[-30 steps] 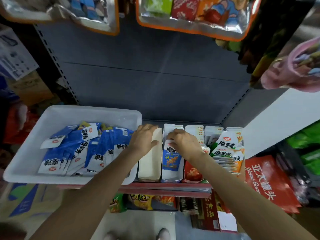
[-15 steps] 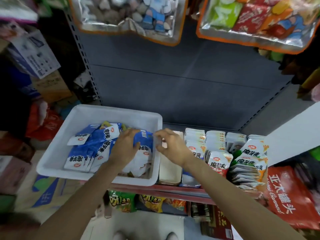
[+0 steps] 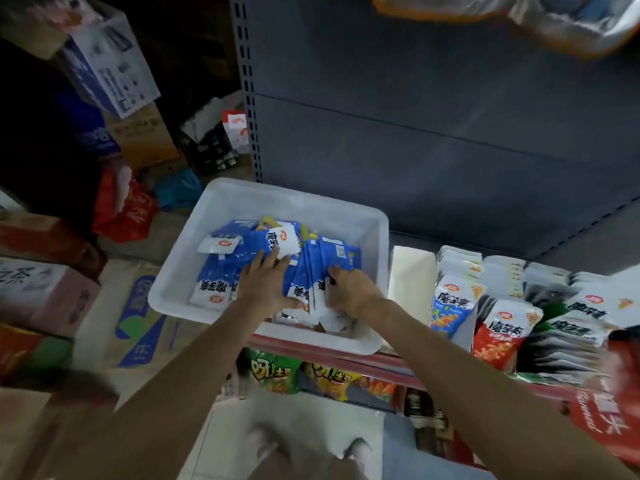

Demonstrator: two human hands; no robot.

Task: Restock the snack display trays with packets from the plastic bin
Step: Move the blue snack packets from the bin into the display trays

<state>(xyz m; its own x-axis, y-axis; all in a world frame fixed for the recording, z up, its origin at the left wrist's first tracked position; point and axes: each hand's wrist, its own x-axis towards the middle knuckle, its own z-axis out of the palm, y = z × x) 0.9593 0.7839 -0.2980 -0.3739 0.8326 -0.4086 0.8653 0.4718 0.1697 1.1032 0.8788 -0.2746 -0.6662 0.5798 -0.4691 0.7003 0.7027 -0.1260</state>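
Both hands are in the plastic bin [image 3: 214,216]: the left hand [image 3: 264,283] lies flat-fingered on the blue packets [image 3: 304,271], the right hand [image 3: 349,293] clamps an upright bunch, while the near-left display tray [image 3: 410,275] stands empty (trays further right look stocked).

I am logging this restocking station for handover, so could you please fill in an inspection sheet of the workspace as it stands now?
Surface: red-edged store shelf carrying bin and trays.
Job's things: white plastic bin with loose blue-and-white snack packets; empty cream cardboard display tray beside it; further trays of upright white snack packets to the right.
Clutter: nothing seen on the shelf.
Hands: left hand lies flat on the packets; right hand grips a bunch of them.
Cables: nothing seen.
Surroundings: stacked cardboard boxes left; green snack bags on the shelf below.
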